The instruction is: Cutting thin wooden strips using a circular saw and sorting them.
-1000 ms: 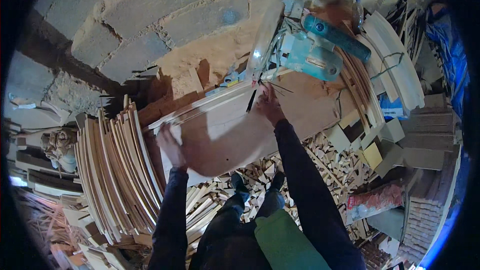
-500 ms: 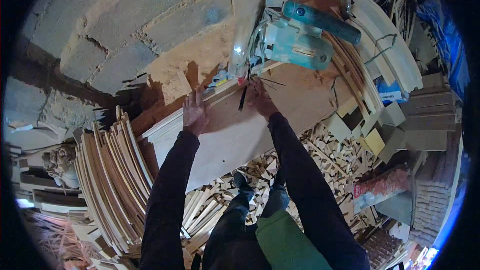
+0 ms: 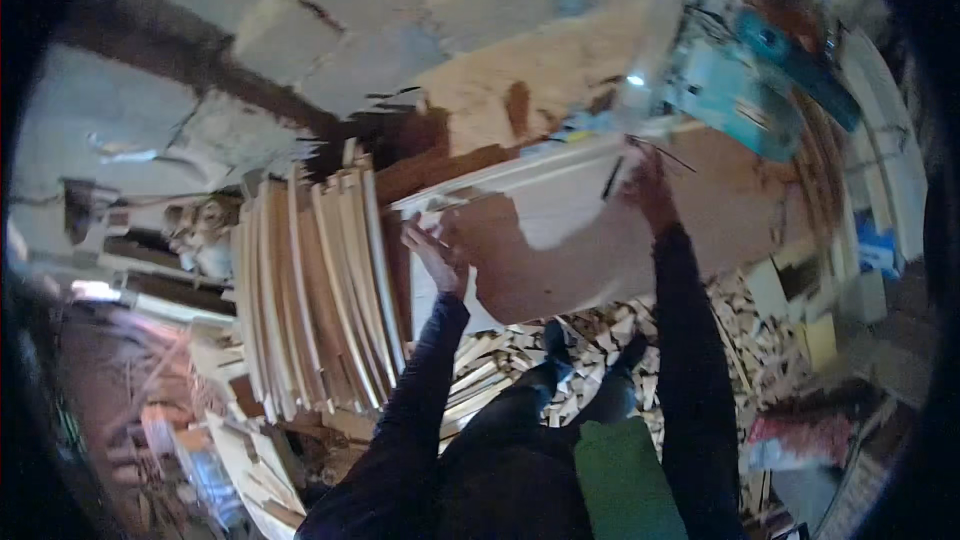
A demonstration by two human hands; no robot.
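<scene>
My left hand (image 3: 437,252) is at the left end of long pale wooden strips (image 3: 520,176) that lie along the back of a wooden board (image 3: 600,260). Its fingers are spread, and whether they touch the strips I cannot tell. My right hand (image 3: 650,188) reaches to the far side of the board, just left of a teal power saw (image 3: 735,90). Motion smears its fingers, so any grip is hidden. A short dark rod (image 3: 612,178) shows beside those fingers.
Upright curved-looking wood strips (image 3: 310,290) stand left of the board. Small wood offcuts (image 3: 600,325) cover the floor around my feet. Behind runs a block wall (image 3: 400,30) with sawdust (image 3: 490,80) at its foot. Longer boards (image 3: 890,130) are at the right.
The whole view has swung left, so the saw and board appear farther right. My left hand has moved left along the strips, away from my right hand, which stays near the saw.
</scene>
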